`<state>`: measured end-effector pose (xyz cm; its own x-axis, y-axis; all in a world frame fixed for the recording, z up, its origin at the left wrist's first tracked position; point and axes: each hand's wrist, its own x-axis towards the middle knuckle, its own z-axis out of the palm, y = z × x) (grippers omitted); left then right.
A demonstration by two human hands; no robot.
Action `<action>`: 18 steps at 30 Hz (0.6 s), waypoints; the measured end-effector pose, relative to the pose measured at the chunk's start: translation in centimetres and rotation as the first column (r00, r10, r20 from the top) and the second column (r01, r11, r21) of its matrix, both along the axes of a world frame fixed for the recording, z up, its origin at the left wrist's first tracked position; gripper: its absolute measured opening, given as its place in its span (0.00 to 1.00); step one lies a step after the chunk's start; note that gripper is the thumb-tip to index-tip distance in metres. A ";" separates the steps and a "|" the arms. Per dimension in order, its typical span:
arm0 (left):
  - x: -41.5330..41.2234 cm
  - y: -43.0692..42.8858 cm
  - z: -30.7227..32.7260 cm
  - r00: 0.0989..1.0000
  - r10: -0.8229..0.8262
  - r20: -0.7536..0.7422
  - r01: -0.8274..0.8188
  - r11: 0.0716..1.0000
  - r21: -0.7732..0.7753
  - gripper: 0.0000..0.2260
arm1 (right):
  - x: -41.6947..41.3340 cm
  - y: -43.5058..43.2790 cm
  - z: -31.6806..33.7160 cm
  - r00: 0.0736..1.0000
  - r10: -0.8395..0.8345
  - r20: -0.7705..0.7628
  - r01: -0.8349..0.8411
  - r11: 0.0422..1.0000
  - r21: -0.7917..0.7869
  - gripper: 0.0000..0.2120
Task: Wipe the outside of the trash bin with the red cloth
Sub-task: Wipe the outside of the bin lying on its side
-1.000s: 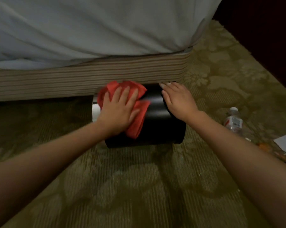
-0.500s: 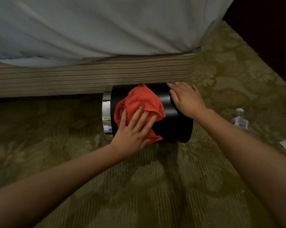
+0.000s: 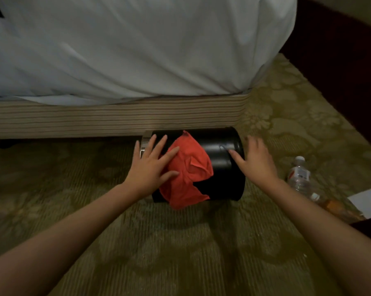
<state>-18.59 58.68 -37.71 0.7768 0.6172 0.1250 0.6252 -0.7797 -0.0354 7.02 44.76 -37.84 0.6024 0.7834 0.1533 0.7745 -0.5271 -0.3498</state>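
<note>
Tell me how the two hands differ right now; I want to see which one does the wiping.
The left hand lies spread flat with its fingers on the red cloth; the right hand touches no cloth. The left hand sits toward the bin's silver end; the right hand is at its dark end, blurred, contact unclear. Both are open with palms down, by the bin lying on its side.
</note>
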 end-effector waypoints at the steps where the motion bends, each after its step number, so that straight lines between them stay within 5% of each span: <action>1: 0.0 -0.2 -0.2 0.992 0.099 0.072 -0.095 0.994 -0.062 0.38 | -0.4 -0.4 -0.2 0.999 -0.029 -0.045 0.030 0.999 0.023 0.29; 5: 0.2 -0.9 -0.4 0.763 0.601 0.239 -0.448 0.758 -0.475 0.56 | -1.3 -1.7 -1.2 0.983 -0.067 -0.169 0.059 0.997 -0.053 0.22; 8: 0.8 -0.3 0.2 0.665 0.723 0.185 -0.475 0.601 -0.643 0.56 | -1.3 -2.0 -1.4 0.976 -0.047 -0.213 0.030 0.996 -0.079 0.20; 14: 1.4 -0.5 1.4 0.709 0.678 0.194 -0.432 0.634 -0.641 0.48 | -1.4 -1.8 -0.8 0.919 -0.051 -0.391 0.017 0.996 -0.090 0.20; 18: 0.5 -1.2 1.8 0.742 0.650 0.166 -0.425 0.647 -0.633 0.46 | -1.2 -2.2 0.0 0.924 -0.013 -0.382 -0.063 0.981 -0.185 0.19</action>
